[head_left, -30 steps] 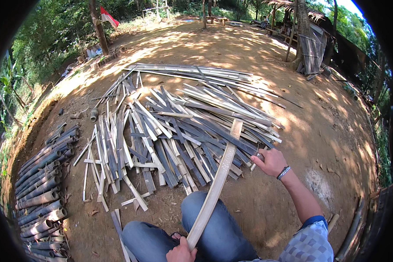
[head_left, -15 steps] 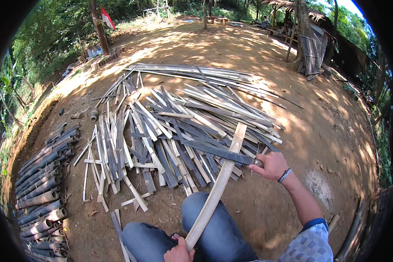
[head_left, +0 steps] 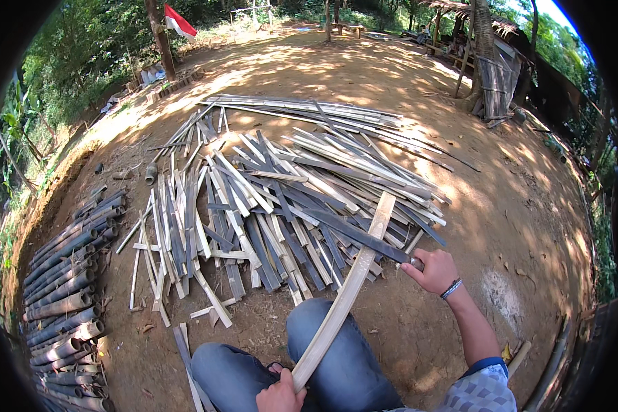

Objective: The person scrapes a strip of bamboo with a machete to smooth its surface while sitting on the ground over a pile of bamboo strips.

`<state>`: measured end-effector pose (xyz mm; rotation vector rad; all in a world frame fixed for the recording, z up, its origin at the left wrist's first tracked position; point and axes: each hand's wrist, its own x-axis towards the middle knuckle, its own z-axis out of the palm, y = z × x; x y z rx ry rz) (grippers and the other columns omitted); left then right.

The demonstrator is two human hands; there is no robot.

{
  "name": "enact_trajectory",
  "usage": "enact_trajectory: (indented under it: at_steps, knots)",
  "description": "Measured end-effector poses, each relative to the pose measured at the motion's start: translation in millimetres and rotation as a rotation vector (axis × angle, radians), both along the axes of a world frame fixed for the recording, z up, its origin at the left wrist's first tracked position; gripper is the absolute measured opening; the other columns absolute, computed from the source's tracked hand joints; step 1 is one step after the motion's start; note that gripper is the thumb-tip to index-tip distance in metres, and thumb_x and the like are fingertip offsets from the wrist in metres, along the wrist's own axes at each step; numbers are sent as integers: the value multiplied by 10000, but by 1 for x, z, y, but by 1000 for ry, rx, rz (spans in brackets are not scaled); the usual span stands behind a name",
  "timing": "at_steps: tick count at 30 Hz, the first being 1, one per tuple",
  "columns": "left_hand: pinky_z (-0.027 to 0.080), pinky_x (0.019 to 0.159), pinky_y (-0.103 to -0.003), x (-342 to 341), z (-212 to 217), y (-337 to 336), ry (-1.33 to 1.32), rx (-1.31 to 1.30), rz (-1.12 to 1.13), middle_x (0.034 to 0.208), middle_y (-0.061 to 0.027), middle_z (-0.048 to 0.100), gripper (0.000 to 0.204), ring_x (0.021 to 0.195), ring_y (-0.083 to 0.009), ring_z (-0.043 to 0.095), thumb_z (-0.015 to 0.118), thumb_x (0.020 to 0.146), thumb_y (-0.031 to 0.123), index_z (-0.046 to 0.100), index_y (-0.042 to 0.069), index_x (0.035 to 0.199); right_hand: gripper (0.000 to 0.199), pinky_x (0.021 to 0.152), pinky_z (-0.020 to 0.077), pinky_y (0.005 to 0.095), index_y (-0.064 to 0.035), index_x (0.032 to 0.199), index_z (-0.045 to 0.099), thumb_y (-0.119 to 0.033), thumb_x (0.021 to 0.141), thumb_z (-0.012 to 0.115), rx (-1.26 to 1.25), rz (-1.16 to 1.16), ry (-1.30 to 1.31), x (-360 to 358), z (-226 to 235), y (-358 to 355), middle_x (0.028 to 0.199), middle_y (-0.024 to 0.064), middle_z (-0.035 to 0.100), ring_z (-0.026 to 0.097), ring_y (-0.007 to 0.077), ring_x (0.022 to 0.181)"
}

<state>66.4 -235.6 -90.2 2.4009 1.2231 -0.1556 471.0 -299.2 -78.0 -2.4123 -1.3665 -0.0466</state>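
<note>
A long pale bamboo slat (head_left: 336, 310) slants up and away across my right knee. Its near end sits in my left hand (head_left: 280, 394), which is closed around it in front of my lap. My right hand (head_left: 434, 272), with a band at the wrist, grips the handle of a machete (head_left: 353, 232). The dark blade lies across the upper part of the slat, its tip pointing to the far left. Beyond the blade spreads a large heap of split bamboo strips (head_left: 254, 213), some pale, some dark.
Cut bamboo poles (head_left: 62, 302) are stacked at the left. More long strips (head_left: 302, 110) lie behind the heap. By my left leg rests a dark strip (head_left: 187, 364). A tree trunk (head_left: 485, 55) and a roofed shelter stand far right; a red and white flag (head_left: 179, 22) hangs far left.
My right hand and the machete have shifted slightly right and down, and the blade slopes more steeply. The left hand still holds the slat in nearly the same place.
</note>
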Motion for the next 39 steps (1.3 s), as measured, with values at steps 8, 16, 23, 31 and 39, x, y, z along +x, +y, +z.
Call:
enact_trajectory:
  at_steps: [8,16,23,31,39]
  knots:
    - [521,604,-426,-12,2,-10,13,18,129,778,-157,662,485,696,-340,651,701,807,238,537,7,1200,562,527,397,403,-5,673,549,-494,947,508,435,-317,218,48,-33,8,545,144,530,558,261,529]
    - [435,609,-495,-111,55,0,-82,245,543,720,-228,583,363,710,-438,588,759,759,194,453,15,841,462,483,334,305,0,670,487,-377,872,662,318,71,441,-65,11,-4,519,30,433,427,103,509]
    - [447,598,-465,-209,-11,-19,-57,378,1092,656,-208,572,298,636,-404,611,710,816,157,464,-3,867,275,471,425,227,-8,819,576,-229,846,738,-12,442,1212,-163,-3,70,585,-10,574,530,43,511]
    - [425,530,-447,-221,-75,-44,-211,518,1330,666,-241,558,356,592,-413,593,776,766,168,474,-6,839,416,405,515,316,23,739,530,-343,880,666,-209,517,634,-211,-58,119,470,131,574,644,222,430]
    - [442,531,-432,-153,41,14,-166,466,897,628,-184,595,316,588,-373,611,757,773,238,583,43,950,389,402,373,266,-33,731,524,-347,902,677,135,289,1224,-200,-90,123,555,5,507,448,86,427]
